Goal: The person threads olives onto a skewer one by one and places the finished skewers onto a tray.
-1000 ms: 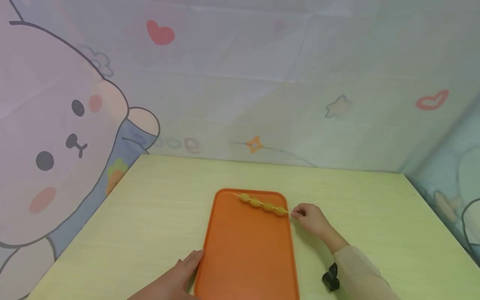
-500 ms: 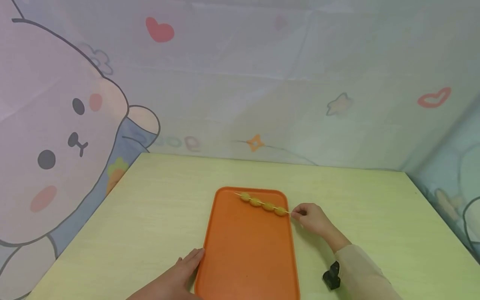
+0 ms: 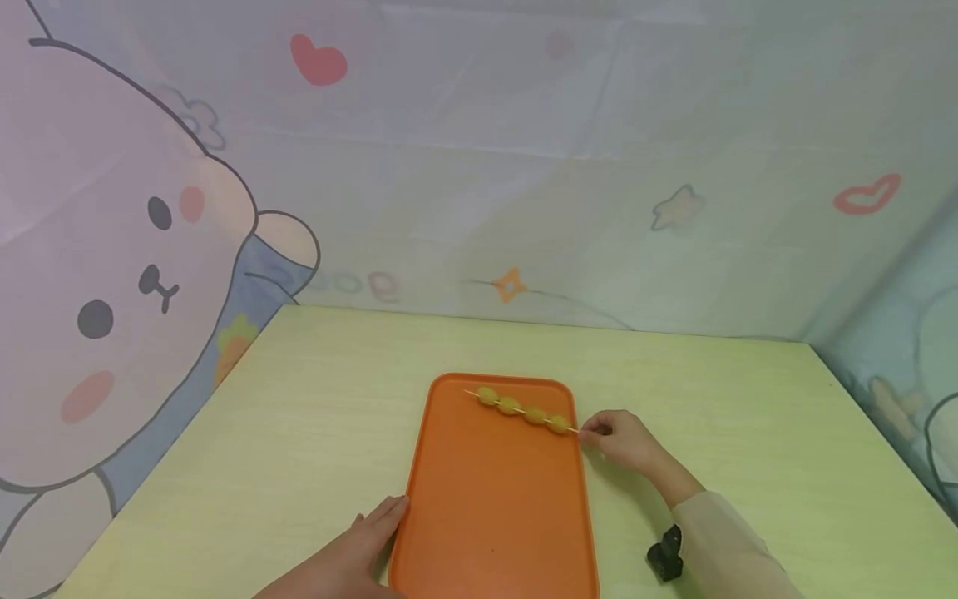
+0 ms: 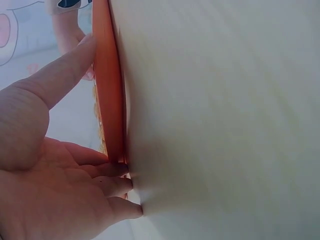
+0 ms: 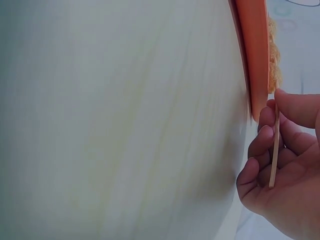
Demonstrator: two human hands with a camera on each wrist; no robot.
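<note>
A skewer of several yellow-brown balls [image 3: 534, 413] lies slantwise across the far end of an orange tray [image 3: 494, 499]. My right hand [image 3: 624, 439] pinches the skewer's bare stick at the tray's right edge. In the right wrist view, thumb and forefinger hold the stick [image 5: 275, 145], whose end runs down across the palm; the other fingers are curled. My left hand [image 3: 355, 549] rests against the tray's left side. In the left wrist view, its straight thumb [image 4: 67, 65] touches the rim, and its fingertips lie by the tray's lower edge and the table.
A small black object [image 3: 665, 554] stands on the pale yellow table [image 3: 314, 399], beside the right sleeve [image 3: 729, 541]. Behind the table hangs a printed cloth backdrop [image 3: 486, 166]. A dark cable [image 3: 930, 449] shows at the right edge.
My right hand has come very slightly nearer, and the skewer has shifted a little left and nearer on the tray. The left hand stays at the tray's side.
</note>
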